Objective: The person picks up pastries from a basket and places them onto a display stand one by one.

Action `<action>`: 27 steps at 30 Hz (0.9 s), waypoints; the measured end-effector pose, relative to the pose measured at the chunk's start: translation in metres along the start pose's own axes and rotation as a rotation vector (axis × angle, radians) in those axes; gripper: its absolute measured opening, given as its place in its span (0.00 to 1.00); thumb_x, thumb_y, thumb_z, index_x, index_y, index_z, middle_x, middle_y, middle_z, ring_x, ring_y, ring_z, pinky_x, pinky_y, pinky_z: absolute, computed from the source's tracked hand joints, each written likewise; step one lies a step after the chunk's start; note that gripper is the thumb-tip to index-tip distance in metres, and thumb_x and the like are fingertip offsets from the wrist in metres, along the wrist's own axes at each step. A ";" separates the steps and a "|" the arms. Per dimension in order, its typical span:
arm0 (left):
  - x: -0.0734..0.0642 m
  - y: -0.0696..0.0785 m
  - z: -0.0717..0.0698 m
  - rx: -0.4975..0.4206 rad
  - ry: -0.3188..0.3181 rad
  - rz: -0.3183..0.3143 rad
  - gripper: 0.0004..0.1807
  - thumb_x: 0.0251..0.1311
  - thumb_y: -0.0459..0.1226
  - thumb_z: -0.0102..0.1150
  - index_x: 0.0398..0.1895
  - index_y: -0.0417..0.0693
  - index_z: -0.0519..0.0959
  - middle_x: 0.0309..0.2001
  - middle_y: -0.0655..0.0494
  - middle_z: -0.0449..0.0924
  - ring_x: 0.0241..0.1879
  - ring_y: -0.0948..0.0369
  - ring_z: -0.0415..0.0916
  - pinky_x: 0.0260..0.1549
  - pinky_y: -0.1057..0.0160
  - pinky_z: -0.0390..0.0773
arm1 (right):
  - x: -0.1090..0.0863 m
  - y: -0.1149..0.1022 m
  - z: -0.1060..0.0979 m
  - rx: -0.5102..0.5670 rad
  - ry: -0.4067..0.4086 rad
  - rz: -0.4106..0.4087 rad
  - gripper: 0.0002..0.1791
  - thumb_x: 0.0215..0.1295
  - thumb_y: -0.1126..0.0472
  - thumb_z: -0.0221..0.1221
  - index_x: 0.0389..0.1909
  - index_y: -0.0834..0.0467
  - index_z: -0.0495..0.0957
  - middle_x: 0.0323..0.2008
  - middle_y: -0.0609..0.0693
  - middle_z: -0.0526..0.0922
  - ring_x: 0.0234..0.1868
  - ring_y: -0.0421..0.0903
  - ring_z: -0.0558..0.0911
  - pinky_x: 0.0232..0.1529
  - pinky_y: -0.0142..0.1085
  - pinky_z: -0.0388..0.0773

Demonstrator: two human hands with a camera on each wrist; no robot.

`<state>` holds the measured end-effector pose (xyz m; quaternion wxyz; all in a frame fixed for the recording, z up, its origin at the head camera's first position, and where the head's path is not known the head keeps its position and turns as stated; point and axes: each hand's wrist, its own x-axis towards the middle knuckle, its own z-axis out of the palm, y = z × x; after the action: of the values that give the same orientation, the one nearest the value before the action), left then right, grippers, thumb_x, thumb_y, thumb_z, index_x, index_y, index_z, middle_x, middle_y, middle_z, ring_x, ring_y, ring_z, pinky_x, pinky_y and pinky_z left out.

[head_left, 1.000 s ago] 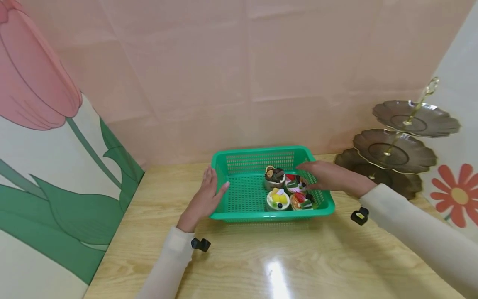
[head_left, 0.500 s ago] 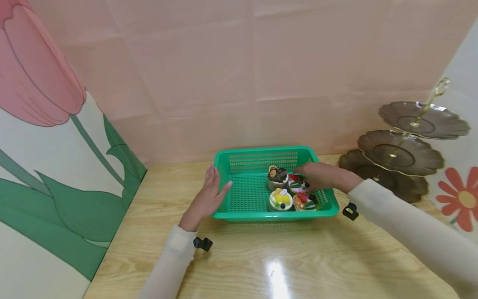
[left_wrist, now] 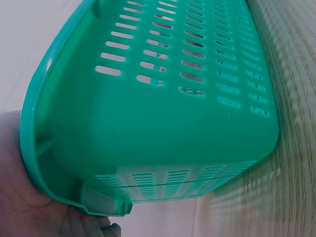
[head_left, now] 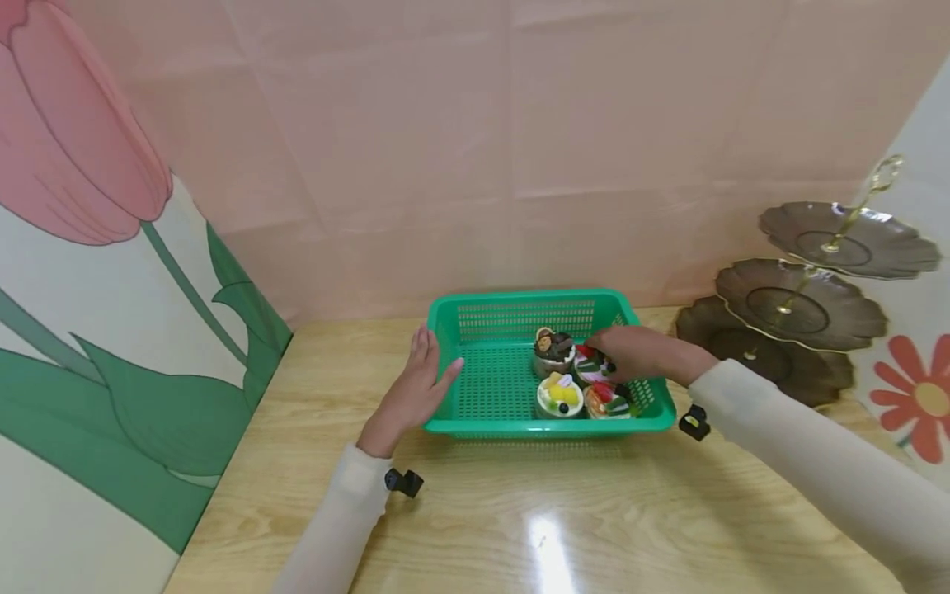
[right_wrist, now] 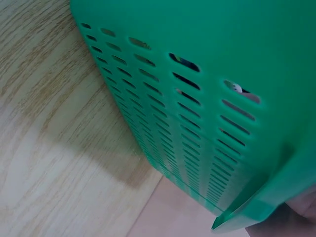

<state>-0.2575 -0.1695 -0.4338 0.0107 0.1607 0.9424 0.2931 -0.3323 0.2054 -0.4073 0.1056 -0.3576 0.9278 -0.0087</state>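
Note:
A green plastic basket [head_left: 445, 426] with slotted walls stands on the wooden table. My left hand [head_left: 411, 389] rests against its left end, fingers straight and thumb apart over the rim; the left wrist view has this palm at the basket's rim [left_wrist: 30, 143]. Reaching over the right end, my right hand [head_left: 644, 353] grips a cupcake [head_left: 589, 368] with red and green topping, its fingertips partly hidden. Beside it sit a chocolate cupcake [head_left: 552, 351], a yellow-fruit cupcake [head_left: 559, 397] and a strawberry-topped cupcake [head_left: 604, 399]. In the right wrist view the basket wall hides most of that hand.
A three-tier stand with brown scalloped plates [head_left: 801, 305] and a gold handle [head_left: 886, 172] is at the right. Pink cloth [head_left: 386, 165] hangs behind the table [head_left: 460, 511]. Flower-printed panels [head_left: 200, 346] flank both sides.
My right hand has moved left and lower over the back right cupcake, its fingers closing about it. The left hand keeps its place at the basket's end. The view has shifted slightly.

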 end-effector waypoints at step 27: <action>-0.001 -0.003 0.001 -0.021 0.017 0.009 0.50 0.76 0.66 0.27 0.80 0.34 0.35 0.80 0.49 0.18 0.78 0.56 0.16 0.75 0.47 0.39 | -0.016 0.007 -0.006 0.168 0.265 0.044 0.34 0.54 0.55 0.75 0.58 0.71 0.79 0.46 0.58 0.82 0.26 0.40 0.73 0.29 0.37 0.75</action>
<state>-0.2571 -0.1714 -0.4365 0.0029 0.1625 0.9386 0.3042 -0.3266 0.2210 -0.3986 0.0119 -0.3226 0.9374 -0.1309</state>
